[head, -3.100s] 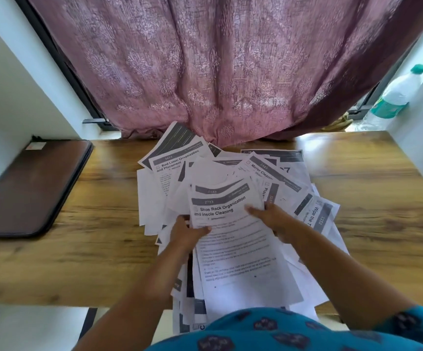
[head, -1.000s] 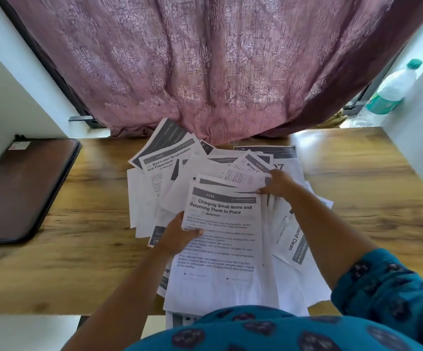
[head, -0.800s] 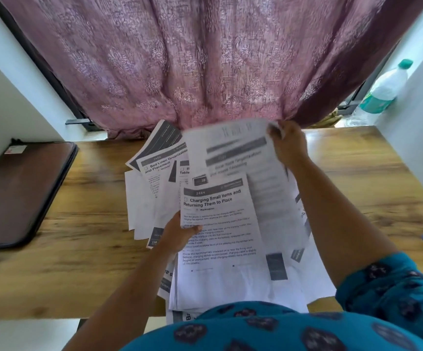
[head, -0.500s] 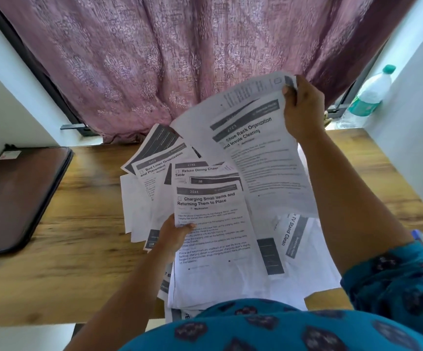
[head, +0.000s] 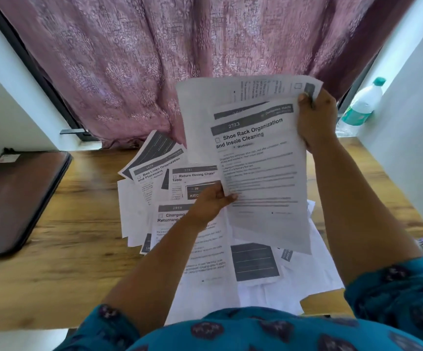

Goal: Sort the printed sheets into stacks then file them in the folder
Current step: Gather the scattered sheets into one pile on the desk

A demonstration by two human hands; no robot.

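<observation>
the right hand (head: 315,122) pinches the top corner and the left hand (head: 211,202) the side edge of limp, light sheets (head: 261,160) held above the loose pile (head: 205,249) mid-desk; best gripped by opposite edges.

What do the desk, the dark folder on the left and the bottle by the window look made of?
Desk: wood or wood-look laminate, with streaky brown grain and a soft sheen.
Folder: probably leather or faux leather, a smooth matte brown with a dark bound edge.
Bottle: clear plastic, with a teal cap and label.
</observation>
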